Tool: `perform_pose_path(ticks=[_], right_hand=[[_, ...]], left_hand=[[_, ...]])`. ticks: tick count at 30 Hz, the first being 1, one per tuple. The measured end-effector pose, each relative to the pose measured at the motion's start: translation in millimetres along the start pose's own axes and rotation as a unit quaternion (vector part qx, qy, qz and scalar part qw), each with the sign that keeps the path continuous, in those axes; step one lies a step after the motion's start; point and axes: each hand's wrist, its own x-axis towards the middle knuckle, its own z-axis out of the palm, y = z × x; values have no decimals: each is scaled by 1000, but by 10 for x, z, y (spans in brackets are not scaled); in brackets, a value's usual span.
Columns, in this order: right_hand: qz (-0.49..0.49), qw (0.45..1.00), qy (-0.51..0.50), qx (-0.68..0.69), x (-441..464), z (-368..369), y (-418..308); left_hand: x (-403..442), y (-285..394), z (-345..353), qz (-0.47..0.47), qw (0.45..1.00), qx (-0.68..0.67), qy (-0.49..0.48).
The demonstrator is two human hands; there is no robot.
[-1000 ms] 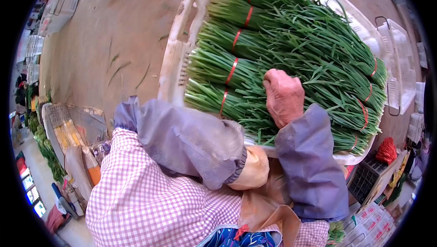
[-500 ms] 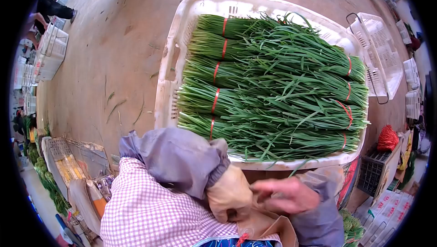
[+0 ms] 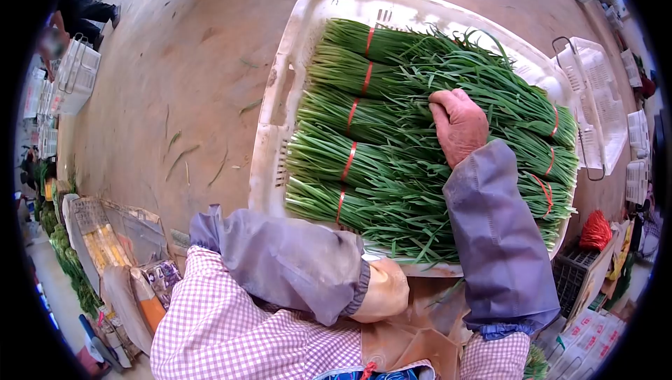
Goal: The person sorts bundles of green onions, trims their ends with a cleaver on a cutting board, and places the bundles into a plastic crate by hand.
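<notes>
Bundles of garlic chives (image 3: 392,163), tied with red bands, lie side by side in a white plastic crate (image 3: 280,75). My right hand (image 3: 460,124) reaches over the crate onto the leaves in its middle. Its thumb and fingers are pinched together on some chive leaves, the fingertips partly sunk among them. My left hand (image 3: 388,290) is near my body, in front of the crate's near rim. It is curled closed, the fingers turned under; whatever it may hold is hidden. Below it is a brown apron (image 3: 399,345).
Another white crate (image 3: 595,110) with a wire handle stands on the right. A dark crate (image 3: 574,268) and a red bag (image 3: 596,231) are at the lower right. Loose leaves (image 3: 183,159) lie on the floor. A person (image 3: 87,10) is by stacked crates at upper left.
My right hand has moved from beside my left hand up and forward onto the chives. My left hand has shifted slightly right. The crate appears a little further right in view.
</notes>
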Motion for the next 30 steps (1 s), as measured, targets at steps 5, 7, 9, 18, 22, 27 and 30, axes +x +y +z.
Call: perform_pose_path(ticks=[5, 7, 9, 18, 22, 27, 30], right_hand=[[-32, 999, -10, -36, -7, 41, -18], [-38, 999, -2, -38, -2, 55, -9], [-43, 998, 1, -41, 9, 78, 7], [-42, 998, 21, -36, -51, 195, 38], [-31, 999, 8, -27, -77, 304, 149], [-41, 996, -67, 29, -109, 164, 14], [-116, 986, 61, 99, -189, -88, -241]], left_hand=[[6, 90, 35, -52, 992, 117, 19], [30, 138, 121, -52, 985, 161, 44], [80, 145, 273, -60, 984, 145, 83], [51, 67, 297, 48, 995, 74, -55], [233, 83, 443, 79, 975, -120, -169], [135, -50, 116, 25, 997, -22, -64], [97, -111, -7, 44, 999, 19, -24]])
